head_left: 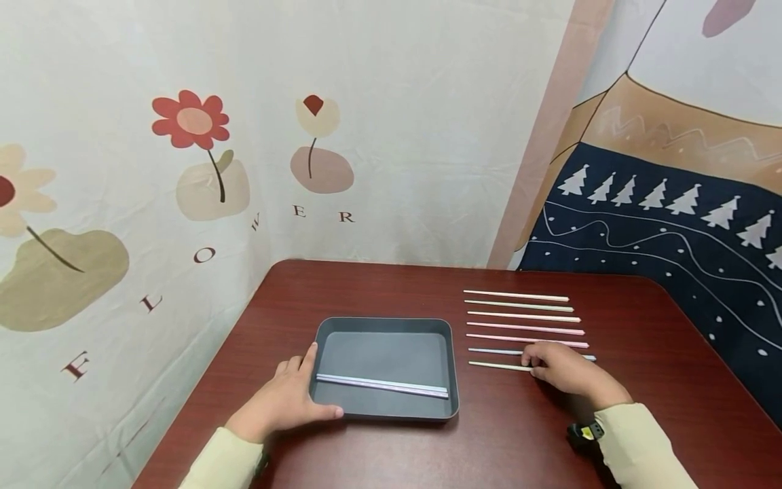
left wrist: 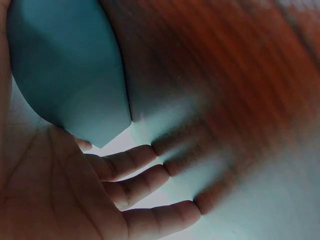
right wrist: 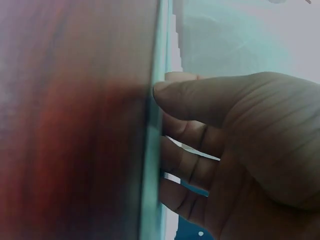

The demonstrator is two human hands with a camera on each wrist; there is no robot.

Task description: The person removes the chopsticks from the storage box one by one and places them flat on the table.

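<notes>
A grey rectangular tray (head_left: 391,324) stands on the table, with two lilac chopsticks (head_left: 391,386) lying across its front half. My left hand (head_left: 286,402) rests around the tray's front left corner, thumb along the front wall and index finger at the left wall. In the left wrist view its other fingers (left wrist: 150,220) extend onto the tabletop. To the right, my right hand (head_left: 565,370) pinches a pale green chopstick (head_left: 497,365), the nearest of a row. The right wrist view shows the thumb pressed against that chopstick (right wrist: 150,200). A blue chopstick (head_left: 493,351) lies just behind, partly covered by the fingers.
Behind these lie several more chopsticks, side by side, among them a pink chopstick (head_left: 525,328) and a cream chopstick (head_left: 516,295). The reddish-brown table (head_left: 391,455) meets a printed cloth (head_left: 397,136) at the back and sides.
</notes>
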